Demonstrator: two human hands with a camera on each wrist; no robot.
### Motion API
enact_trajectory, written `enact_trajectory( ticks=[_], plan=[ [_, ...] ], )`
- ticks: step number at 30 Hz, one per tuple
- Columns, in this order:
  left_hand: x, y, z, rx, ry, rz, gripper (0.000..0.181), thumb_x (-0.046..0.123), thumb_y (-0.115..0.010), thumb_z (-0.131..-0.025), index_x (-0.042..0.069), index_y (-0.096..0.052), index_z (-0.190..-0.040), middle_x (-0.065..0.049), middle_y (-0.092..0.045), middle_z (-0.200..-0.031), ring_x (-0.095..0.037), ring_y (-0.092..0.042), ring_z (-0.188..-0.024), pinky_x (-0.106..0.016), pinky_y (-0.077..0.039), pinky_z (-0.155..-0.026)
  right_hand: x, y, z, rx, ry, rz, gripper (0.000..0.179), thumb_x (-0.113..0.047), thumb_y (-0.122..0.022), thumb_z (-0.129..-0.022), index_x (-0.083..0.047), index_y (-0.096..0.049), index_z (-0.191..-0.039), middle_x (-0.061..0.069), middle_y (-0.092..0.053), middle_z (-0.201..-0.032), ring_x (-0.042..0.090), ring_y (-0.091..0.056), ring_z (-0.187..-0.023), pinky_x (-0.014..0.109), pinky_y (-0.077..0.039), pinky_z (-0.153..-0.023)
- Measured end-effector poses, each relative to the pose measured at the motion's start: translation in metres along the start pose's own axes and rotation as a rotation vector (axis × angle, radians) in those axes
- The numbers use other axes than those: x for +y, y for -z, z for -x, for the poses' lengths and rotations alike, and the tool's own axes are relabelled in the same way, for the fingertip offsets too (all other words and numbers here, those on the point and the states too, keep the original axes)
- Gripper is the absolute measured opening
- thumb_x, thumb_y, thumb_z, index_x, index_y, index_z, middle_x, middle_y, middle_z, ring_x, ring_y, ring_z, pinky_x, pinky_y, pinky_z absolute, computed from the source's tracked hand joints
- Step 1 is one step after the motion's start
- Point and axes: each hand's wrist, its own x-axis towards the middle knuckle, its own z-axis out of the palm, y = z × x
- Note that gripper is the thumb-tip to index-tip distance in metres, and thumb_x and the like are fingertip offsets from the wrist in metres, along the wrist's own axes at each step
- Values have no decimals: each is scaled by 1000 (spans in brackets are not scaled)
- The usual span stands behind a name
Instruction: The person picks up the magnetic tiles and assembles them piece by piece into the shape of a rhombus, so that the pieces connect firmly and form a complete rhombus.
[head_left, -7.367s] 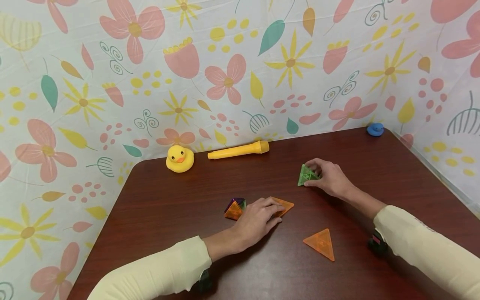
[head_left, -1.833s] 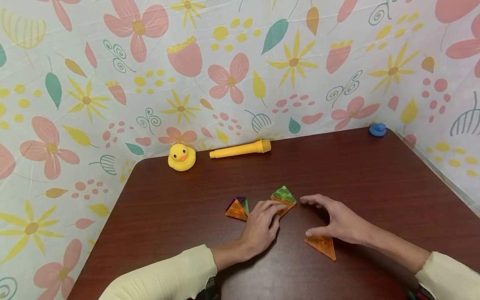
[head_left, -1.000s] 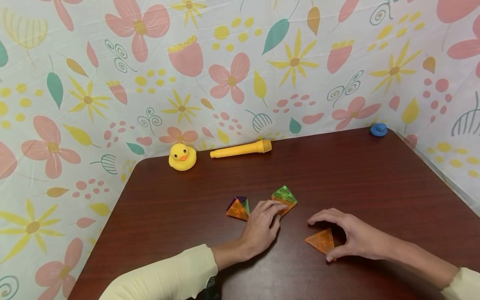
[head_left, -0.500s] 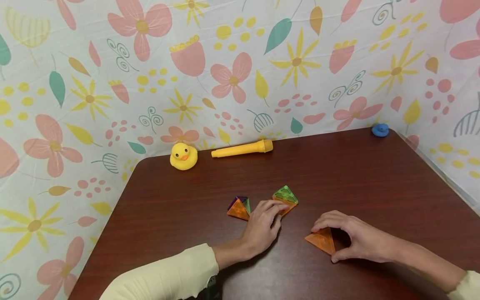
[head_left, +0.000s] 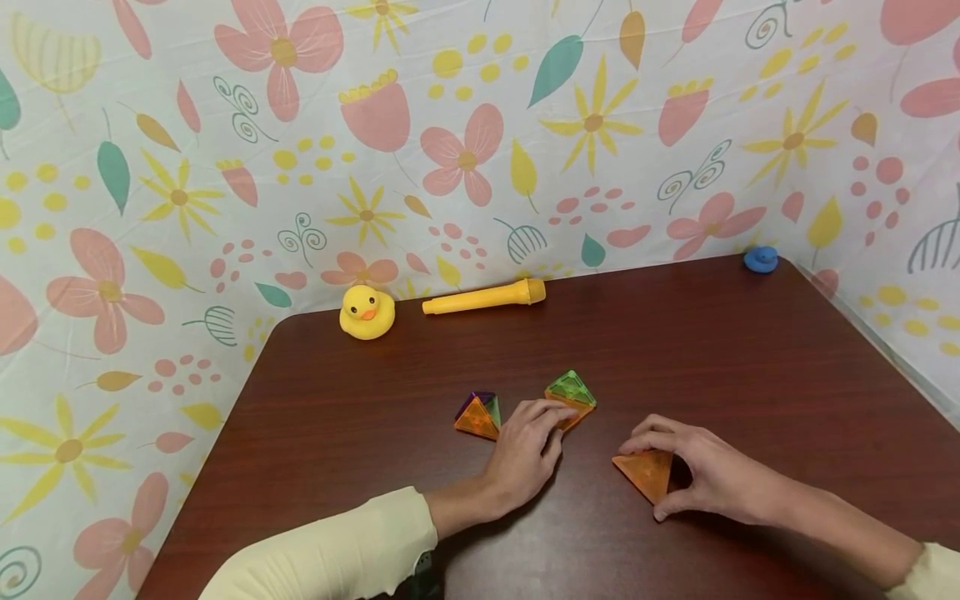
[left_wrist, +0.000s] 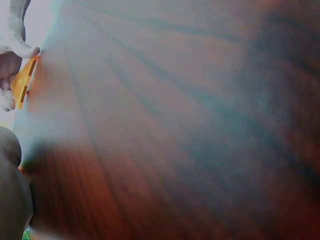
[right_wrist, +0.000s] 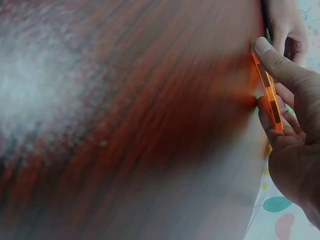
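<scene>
In the head view my right hand (head_left: 712,473) pinches an orange triangular magnetic tile (head_left: 649,477) between thumb and fingers. The right wrist view shows this orange tile (right_wrist: 270,94) edge-on in the grip, tilted off the tabletop. My left hand (head_left: 525,454) rests its fingertips on another orange triangular tile (head_left: 585,412), partly covering it. A green triangular tile (head_left: 572,389) lies against that tile's far side. Left of this hand sits a small pyramid-like cluster of an orange tile (head_left: 477,418), a purple tile (head_left: 482,396) and a green tile (head_left: 492,409), its right side hidden.
Along the back of the brown table (head_left: 360,500) are a yellow rubber duck (head_left: 367,313), a yellow toy microphone (head_left: 484,297) and, at the far right corner, a blue duck (head_left: 761,259). A flower-patterned cloth (head_left: 465,225) hangs behind the table.
The green tile, earlier in my right hand, now lies against the orange tile under my left. My right hand then moved nearer to me, took the loose orange tile and tilted it. My left hand stayed.
</scene>
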Motion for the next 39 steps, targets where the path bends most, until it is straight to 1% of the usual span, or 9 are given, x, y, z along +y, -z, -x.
enact_trajectory(
  ticks=[5, 9, 15, 18, 21, 25, 30, 34, 39],
  plan=[
    [0, 1, 1, -11, 11, -4, 31, 7, -68, -103, 16, -73, -132, 4, -70, -131, -16, -62, -122, -29, -51, -103, 2, 1, 0, 12, 7, 32, 59, -33, -96, -78, -19, -73, -131, -6, -63, -121, 10, -64, -104, 23, -56, -80],
    [0, 0, 1, -8, 9, -6, 31, 7, -68, -103, 16, -73, -132, 5, -70, -131, -16, -62, -122, -29, -51, -103, 2, 4, -1, 8, -16, 17, 57, -28, -97, -78, -18, -75, -129, -6, -65, -119, 9, -65, -101, 23, -56, -78],
    [0, 0, 1, -7, 10, 2, 31, 7, -68, -103, 16, -73, -133, 4, -70, -131, -16, -62, -122, -29, -51, -103, -1, 9, -3, 14, -86, -33, 50, -19, -96, -79, -15, -75, -124, -2, -71, -118, 7, -66, -94, 27, -58, -70],
    [0, 0, 1, -8, 9, 4, 31, 7, -68, -103, 16, -73, -133, 5, -69, -132, -15, -61, -123, -29, -51, -104, -2, 11, -5, 8, -141, -63, 48, -17, -94, -81, -11, -74, -124, 1, -73, -117, 6, -67, -90, 27, -59, -69],
    [0, 0, 0, -4, 11, 3, 31, 7, -68, -103, 16, -74, -132, 4, -70, -131, -15, -62, -122, -29, -51, -104, -3, 13, -7, -9, -192, -106, 48, -13, -90, -84, -3, -73, -128, 5, -75, -116, 6, -69, -89, 27, -61, -72],
    [2, 1, 0, 0, 16, -2, 30, 6, -69, -102, 15, -74, -131, 4, -70, -129, -16, -62, -121, -29, -51, -103, -3, 15, -9, -25, -225, -145, 47, -6, -86, -88, 3, -71, -131, 7, -77, -115, 9, -72, -91, 28, -62, -75],
    [2, 1, 0, -2, 13, -6, 31, 6, -69, -102, 16, -74, -131, 4, -70, -130, -15, -62, -121, -29, -51, -103, -5, 18, -12, -19, -249, -179, 42, -2, -84, -89, 5, -72, -129, 10, -77, -114, 11, -75, -91, 28, -62, -73],
    [2, 1, 0, 5, 5, -9, 31, 6, -69, -102, 16, -74, -131, 4, -70, -129, -15, -62, -121, -28, -51, -103, -6, 20, -14, 20, -252, -130, 37, -2, -86, -87, 2, -76, -123, 12, -78, -112, 12, -76, -90, 25, -62, -71],
    [1, 0, 0, 5, 2, -7, 31, 5, -69, -102, 16, -74, -131, 4, -70, -129, -15, -62, -121, -28, -51, -103, -5, 21, -15, 70, -252, -48, 29, -2, -87, -86, -4, -81, -113, 7, -79, -107, 9, -75, -89, 22, -61, -73]
  ],
)
